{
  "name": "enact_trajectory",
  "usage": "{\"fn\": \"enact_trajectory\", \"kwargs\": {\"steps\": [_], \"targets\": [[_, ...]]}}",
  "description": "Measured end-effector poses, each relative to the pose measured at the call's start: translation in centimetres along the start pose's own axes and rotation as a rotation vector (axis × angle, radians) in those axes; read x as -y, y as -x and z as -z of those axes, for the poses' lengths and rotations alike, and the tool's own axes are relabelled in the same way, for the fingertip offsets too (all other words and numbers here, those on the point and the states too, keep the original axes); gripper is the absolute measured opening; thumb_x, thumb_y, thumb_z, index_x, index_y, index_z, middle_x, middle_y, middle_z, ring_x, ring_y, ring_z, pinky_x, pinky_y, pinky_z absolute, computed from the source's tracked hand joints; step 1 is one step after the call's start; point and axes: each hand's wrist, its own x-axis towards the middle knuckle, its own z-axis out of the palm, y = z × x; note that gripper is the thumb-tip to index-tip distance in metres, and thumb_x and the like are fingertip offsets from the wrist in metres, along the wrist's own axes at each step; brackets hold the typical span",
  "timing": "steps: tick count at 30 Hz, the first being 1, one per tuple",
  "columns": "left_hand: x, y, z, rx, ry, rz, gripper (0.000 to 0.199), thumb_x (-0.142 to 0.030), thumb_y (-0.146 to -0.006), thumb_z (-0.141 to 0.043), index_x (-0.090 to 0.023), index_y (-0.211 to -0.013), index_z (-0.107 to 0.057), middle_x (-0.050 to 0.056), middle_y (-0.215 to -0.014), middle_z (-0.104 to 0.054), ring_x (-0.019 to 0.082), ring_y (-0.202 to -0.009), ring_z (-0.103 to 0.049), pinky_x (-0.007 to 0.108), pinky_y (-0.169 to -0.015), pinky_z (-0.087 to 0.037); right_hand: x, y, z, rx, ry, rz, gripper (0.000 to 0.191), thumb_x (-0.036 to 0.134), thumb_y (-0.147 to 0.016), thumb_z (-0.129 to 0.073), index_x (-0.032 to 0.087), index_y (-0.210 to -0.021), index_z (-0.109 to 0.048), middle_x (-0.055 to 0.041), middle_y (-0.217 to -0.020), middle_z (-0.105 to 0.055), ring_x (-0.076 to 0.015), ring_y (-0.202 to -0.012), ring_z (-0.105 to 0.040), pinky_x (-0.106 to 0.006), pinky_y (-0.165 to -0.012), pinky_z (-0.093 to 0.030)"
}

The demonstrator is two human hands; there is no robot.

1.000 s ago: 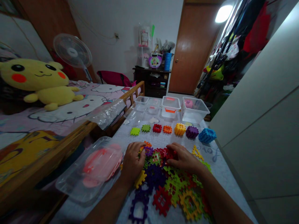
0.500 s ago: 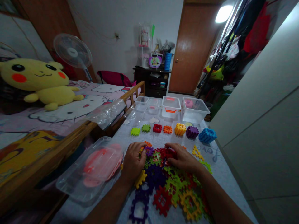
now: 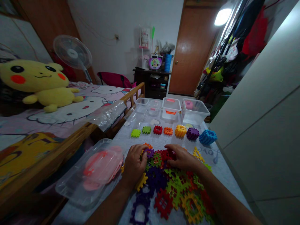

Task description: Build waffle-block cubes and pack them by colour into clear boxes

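At the far left, a clear plastic tub [image 3: 67,187] lies on the tabletop [image 3: 123,148]. Your left hand [image 3: 134,165] curls over the heap of interlocking plastic blocks [image 3: 157,178] and your right hand [image 3: 181,157] spreads across it; you cannot tell whether either grasps a piece.

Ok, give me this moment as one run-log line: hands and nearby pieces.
left hand: at purple waffle block | right hand: at red waffle block | beside: clear plastic case | ahead: blue block cube
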Motion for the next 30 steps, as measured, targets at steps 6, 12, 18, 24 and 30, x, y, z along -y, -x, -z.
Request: {"fn": "enact_trajectory", "kwargs": {"steps": [6,12,18,24,30], "targets": [[0.0,0.0,-0.1,-0.008,0.005,-0.004,0.021,-0.013,-0.084,-0.049,-0.021,-0.098,-0.061,0.005,-0.096,-0.067,0.022,-0.095,-0.060,0.038,-0.085,-0.049,-0.4,-0.9,1.0,-0.106,0.062,0.073,0.061,0.027,-0.072,-0.067,0.014,-0.130,-0.053,-0.0143,-0.118,-0.062,-0.0260,-0.107,-0.059,-0.040,-0.096,-0.046],[0.1,0.1,-0.3,-0.022,0.018,-0.017,0.022,-0.012,-0.084,-0.048,-0.021,-0.099,-0.061,0.004,-0.096,-0.067,0.022,-0.094,-0.060,0.036,-0.085,-0.049,-0.2,-6.6,2.8,-0.310,0.214,0.091,0.057,0.026,-0.073,-0.066,0.013,-0.128,-0.053,-0.0143,-0.121,-0.063,-0.0257,-0.113,-0.056,-0.038,-0.099,-0.042],[0.1,0.1,-0.2,-0.025,0.028,-0.013,0.022,-0.012,-0.084,-0.047,-0.021,-0.098,-0.062,0.004,-0.094,-0.067,0.022,-0.093,-0.060,0.036,-0.083,-0.049,-0.9,-12.8,2.0,-0.324,0.283,0.028,0.055,0.028,-0.072,-0.068,0.012,-0.123,-0.056,-0.0161,-0.116,-0.064,-0.0294,-0.108,-0.057,-0.039,-0.093,-0.041],[-0.1,0.1,-0.2,-0.015,0.041,-0.006,0.021,-0.012,-0.085,-0.047,-0.021,-0.097,-0.061,0.004,-0.094,-0.067,0.021,-0.093,-0.060,0.035,-0.083,-0.049,-1.3,-14.8,1.3,-0.286,0.312,-0.006,0.053,0.029,-0.071,-0.069,0.016,-0.121,-0.057,-0.0127,-0.115,-0.065,-0.0278,-0.107,-0.057,-0.036,-0.091,-0.041],[0.0,0.1,-0.2,-0.019,0.045,-0.008,0.021,-0.011,-0.084,-0.048,-0.021,-0.097,-0.061,0.004,-0.094,-0.067,0.021,-0.093,-0.060,0.035,-0.083,-0.048,-1.3,-14.9,0.9,-0.269,0.303,-0.019,0.054,0.029,-0.071,-0.069,0.015,-0.121,-0.056,-0.0147,-0.116,-0.064,-0.0305,-0.108,-0.057,-0.039,-0.090,-0.041]]}}
